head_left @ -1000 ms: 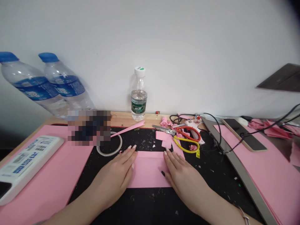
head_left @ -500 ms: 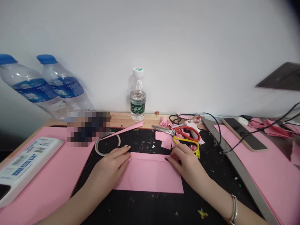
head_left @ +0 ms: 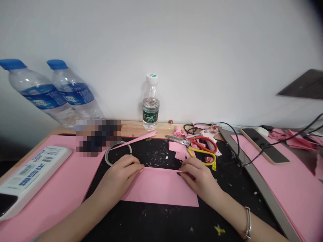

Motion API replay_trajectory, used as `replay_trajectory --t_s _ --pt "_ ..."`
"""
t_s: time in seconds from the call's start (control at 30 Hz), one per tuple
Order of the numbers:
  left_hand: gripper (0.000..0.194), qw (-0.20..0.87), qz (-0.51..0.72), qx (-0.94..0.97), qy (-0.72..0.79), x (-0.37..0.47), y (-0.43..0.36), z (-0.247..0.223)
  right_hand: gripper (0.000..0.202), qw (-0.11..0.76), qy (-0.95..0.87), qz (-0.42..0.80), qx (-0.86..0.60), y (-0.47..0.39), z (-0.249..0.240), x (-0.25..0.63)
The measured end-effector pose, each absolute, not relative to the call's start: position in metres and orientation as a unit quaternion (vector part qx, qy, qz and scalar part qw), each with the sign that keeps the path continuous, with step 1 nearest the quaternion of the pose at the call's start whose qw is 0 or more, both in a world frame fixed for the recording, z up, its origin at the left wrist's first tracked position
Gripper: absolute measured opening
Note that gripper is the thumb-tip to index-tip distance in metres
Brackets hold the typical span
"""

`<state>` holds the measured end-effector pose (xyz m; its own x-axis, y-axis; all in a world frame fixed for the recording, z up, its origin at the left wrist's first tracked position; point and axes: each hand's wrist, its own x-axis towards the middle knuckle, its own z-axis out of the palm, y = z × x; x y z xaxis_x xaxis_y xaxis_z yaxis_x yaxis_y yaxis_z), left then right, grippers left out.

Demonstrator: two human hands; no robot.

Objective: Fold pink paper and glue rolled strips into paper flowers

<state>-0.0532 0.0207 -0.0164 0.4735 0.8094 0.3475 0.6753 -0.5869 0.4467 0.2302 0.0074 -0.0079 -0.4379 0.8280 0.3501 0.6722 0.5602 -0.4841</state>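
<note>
A pink paper sheet [head_left: 161,188] lies on the black mat, its far edge between my two hands. My left hand [head_left: 126,173] pinches the far left corner between thumb and fingers. At the far right corner, my right hand [head_left: 196,173] grips the paper in the same way. A roll of tape [head_left: 107,156] lies just beyond my left hand. Beyond my right hand are scissors [head_left: 204,141] with red and yellow handles, among small pink scraps [head_left: 180,154]. A narrow pink strip [head_left: 136,139] rests across the tape roll.
Large pink sheets [head_left: 63,178] on the left bear a white box-like device [head_left: 37,178]. A small water bottle [head_left: 150,107] stands by the wall, two large bottles [head_left: 45,95] at left. A phone [head_left: 264,146] and black cables [head_left: 238,144] lie at right.
My fingers have curled in and closed on the paper's far edge. The narrow band along that edge, seen before as a fold, no longer shows. The view has shifted slightly.
</note>
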Motion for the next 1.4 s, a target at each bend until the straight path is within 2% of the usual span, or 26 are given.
replay_trajectory --t_s 0.33,0.5,0.7,0.77,1.0,1.17,1.4 --pt "0.031 0.086 0.252 0.878 0.398 -0.057 0.020 -0.021 0.030 0.217 -0.888 -0.031 -0.404 0.006 -0.004 0.235" --pt "0.048 0.112 0.199 0.891 0.393 -0.062 0.020 -0.029 0.038 0.140 -0.896 -0.054 -0.417 0.000 -0.008 0.234" --pt "0.051 0.095 0.088 0.907 0.400 -0.048 0.010 -0.013 0.043 0.078 -0.883 -0.016 -0.463 -0.015 -0.002 0.218" --pt "0.049 0.087 0.084 0.902 0.414 -0.039 0.004 -0.011 0.047 0.070 -0.883 0.004 -0.464 -0.017 0.000 0.210" --pt "0.065 0.133 0.101 0.918 0.360 -0.016 -0.005 -0.019 0.060 0.054 -0.902 0.092 -0.418 -0.014 -0.007 0.193" --pt "0.055 0.142 0.100 0.908 0.382 -0.017 -0.002 -0.018 0.056 0.038 -0.891 0.081 -0.445 -0.015 -0.005 0.195" --pt "0.043 0.082 0.106 0.878 0.459 -0.036 -0.002 -0.013 0.054 0.023 -0.864 -0.043 -0.501 -0.024 -0.007 0.215"
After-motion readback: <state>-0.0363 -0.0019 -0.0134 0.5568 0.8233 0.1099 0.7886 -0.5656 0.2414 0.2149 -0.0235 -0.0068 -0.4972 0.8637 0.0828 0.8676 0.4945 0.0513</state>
